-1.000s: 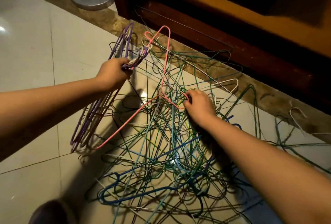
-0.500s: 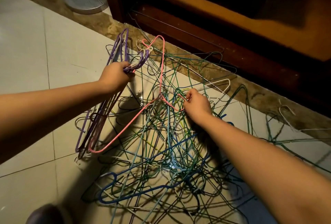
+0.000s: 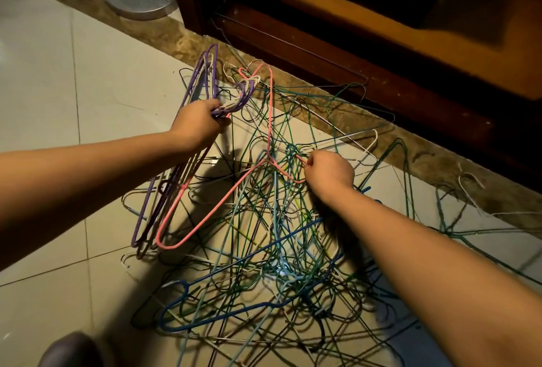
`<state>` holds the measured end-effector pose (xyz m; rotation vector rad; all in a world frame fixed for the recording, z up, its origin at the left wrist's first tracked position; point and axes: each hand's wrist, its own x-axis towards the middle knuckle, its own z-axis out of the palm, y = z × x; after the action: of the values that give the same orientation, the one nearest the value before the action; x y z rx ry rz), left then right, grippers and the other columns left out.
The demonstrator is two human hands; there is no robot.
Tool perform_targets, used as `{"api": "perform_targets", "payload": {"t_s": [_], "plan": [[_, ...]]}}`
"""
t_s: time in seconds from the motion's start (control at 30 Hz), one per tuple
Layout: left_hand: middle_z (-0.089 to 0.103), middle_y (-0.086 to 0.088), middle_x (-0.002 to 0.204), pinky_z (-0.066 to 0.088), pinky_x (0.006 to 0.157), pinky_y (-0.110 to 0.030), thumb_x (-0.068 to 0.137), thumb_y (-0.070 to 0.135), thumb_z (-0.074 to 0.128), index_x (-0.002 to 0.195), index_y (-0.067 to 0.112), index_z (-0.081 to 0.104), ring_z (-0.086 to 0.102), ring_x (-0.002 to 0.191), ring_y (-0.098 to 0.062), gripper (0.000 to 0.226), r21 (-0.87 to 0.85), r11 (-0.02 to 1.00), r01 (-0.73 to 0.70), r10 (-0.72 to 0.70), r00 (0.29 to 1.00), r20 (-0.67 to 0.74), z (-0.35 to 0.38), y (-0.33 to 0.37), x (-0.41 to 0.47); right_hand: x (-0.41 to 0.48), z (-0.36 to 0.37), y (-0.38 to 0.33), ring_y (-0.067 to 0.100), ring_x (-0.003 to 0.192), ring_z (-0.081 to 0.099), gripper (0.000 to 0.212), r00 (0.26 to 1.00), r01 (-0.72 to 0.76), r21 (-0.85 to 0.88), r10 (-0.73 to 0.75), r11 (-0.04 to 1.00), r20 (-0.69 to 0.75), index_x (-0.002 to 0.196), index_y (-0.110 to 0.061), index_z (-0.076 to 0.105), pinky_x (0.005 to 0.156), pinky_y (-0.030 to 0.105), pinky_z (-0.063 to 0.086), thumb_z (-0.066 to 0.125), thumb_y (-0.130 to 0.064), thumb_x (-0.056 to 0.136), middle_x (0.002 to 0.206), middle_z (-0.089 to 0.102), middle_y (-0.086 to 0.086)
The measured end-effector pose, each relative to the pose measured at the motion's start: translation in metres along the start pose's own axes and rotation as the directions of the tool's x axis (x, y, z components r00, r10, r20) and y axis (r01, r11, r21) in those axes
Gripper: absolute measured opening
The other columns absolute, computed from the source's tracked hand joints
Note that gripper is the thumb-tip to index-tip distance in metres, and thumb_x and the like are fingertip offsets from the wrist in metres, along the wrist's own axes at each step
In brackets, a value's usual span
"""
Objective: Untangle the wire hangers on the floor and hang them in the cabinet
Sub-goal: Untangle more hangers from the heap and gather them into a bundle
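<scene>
The cabinet (image 3: 322,43) stands just beyond both sets of fingers; its inside is too dark for me to tell what it holds. My left hand (image 3: 199,123) clenches a bundle of purple hangers (image 3: 202,67) by their necks, with the hooks poking out past the fingers toward the cabinet. My right hand (image 3: 330,173) pinches the pink hanger (image 3: 270,108), probably at its hook, with thumb and fingers curled on the wire. Its long loop hangs below the left fingers. Nearer me than the right fingers, the pile (image 3: 278,249) sprawls across the floor (image 3: 73,87). It is thin coated wire in green, teal, white and blue, crossed and knotted. Bare glossy tile lies left of the left fingers, and a brown stone strip (image 3: 164,35) edges the cabinet.
</scene>
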<state>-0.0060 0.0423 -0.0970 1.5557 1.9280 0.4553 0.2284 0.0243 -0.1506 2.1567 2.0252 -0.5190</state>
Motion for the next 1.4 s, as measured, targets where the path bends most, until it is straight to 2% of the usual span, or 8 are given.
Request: {"api": "perform_targets", "payload": {"t_s": [0.1,0.2,0.33,0.6,0.9,1.17,1.23,1.4], "plan": [[0.066,-0.019,0.094,0.04,0.066,-0.029,0.09,0.013,0.057,0.105,0.007,0.063,0.061,0.084,-0.037,0.017,-0.021,1.0,-0.002,0.002,1.0,0.005,0.001,0.003,0.0,-0.001,0.0,0.003,0.03,0.091,0.06,0.02,0.999,0.038,0.062,-0.036,0.997,-0.038,0.098,-0.016,0.065,0.067,0.03,0.043,0.049,-0.028,0.092,0.101,0.066,0.007],[0.066,-0.015,0.091,0.043,0.068,-0.029,0.089,0.012,0.058,0.108,0.009,0.064,0.062,0.084,-0.029,0.02,-0.051,0.999,-0.012,0.013,1.0,0.005,0.001,0.003,0.0,-0.002,0.002,0.005,0.029,0.092,0.058,0.023,0.995,0.081,0.138,-0.071,0.987,-0.073,0.1,-0.016,0.061,0.07,0.031,0.043,0.049,-0.035,0.094,0.105,0.063,0.007],[0.066,-0.015,0.088,0.047,0.069,-0.035,0.089,0.013,0.06,0.104,0.008,0.064,0.062,0.081,-0.031,0.017,-0.061,0.998,-0.025,0.026,0.999,0.021,0.005,0.006,0.001,-0.001,0.001,0.008,0.029,0.089,0.058,0.026,0.998,0.049,0.183,-0.041,0.982,-0.048,0.091,-0.014,0.06,0.068,0.031,0.041,0.05,-0.039,0.093,0.096,0.065,0.008],[0.065,-0.017,0.092,0.049,0.074,-0.041,0.089,0.013,0.058,0.104,0.01,0.063,0.06,0.082,-0.034,0.015,-0.087,0.996,-0.004,0.005,1.0,0.014,0.006,0.012,0.003,0.012,-0.01,0.004,0.031,0.09,0.061,0.033,0.994,0.005,0.067,-0.012,0.998,0.106,0.092,-0.006,0.067,0.071,0.029,0.044,0.057,-0.037,0.09,0.092,0.066,0.012],[0.065,-0.021,0.095,0.048,0.072,-0.039,0.089,0.01,0.058,0.107,0.005,0.062,0.061,0.087,-0.04,0.02,0.005,1.0,-0.024,0.024,0.999,0.033,0.006,0.015,0.003,0.02,-0.016,0.002,0.027,0.091,0.061,0.03,0.982,-0.062,0.029,0.055,0.998,0.181,0.093,-0.012,0.067,0.066,0.026,0.043,0.066,-0.039,0.082,0.094,0.065,0.006],[0.067,-0.018,0.1,0.048,0.079,-0.036,0.089,0.011,0.058,0.107,0.006,0.063,0.061,0.093,-0.032,0.019,0.048,0.998,-0.051,0.05,0.999,0.017,-0.001,0.008,0.001,0.009,-0.001,0.015,0.023,0.078,0.055,0.025,0.997,-0.034,0.247,0.016,0.968,0.077,0.077,-0.018,0.055,0.059,0.029,0.034,0.064,-0.04,0.084,0.08,0.061,0.001],[0.067,-0.017,0.099,0.044,0.077,-0.032,0.09,0.012,0.058,0.107,0.007,0.063,0.061,0.094,-0.032,0.018,0.068,0.996,-0.062,0.062,0.998,-0.001,-0.004,0.007,0.0,0.005,0.004,0.016,0.022,0.076,0.052,0.026,0.999,-0.003,0.224,-0.006,0.974,0.043,0.074,-0.02,0.051,0.058,0.029,0.032,0.064,-0.04,0.084,0.078,0.058,-0.001],[0.067,-0.016,0.098,0.043,0.074,-0.031,0.09,0.012,0.057,0.111,0.011,0.063,0.061,0.091,-0.031,0.022,0.06,0.997,-0.049,0.05,0.999,-0.018,-0.008,0.001,-0.002,0.009,0.006,0.014,0.02,0.076,0.053,0.012,0.996,0.013,0.371,-0.045,0.929,0.078,0.081,-0.022,0.058,0.06,0.028,0.036,0.064,-0.032,0.083,0.075,0.057,-0.003]]}}
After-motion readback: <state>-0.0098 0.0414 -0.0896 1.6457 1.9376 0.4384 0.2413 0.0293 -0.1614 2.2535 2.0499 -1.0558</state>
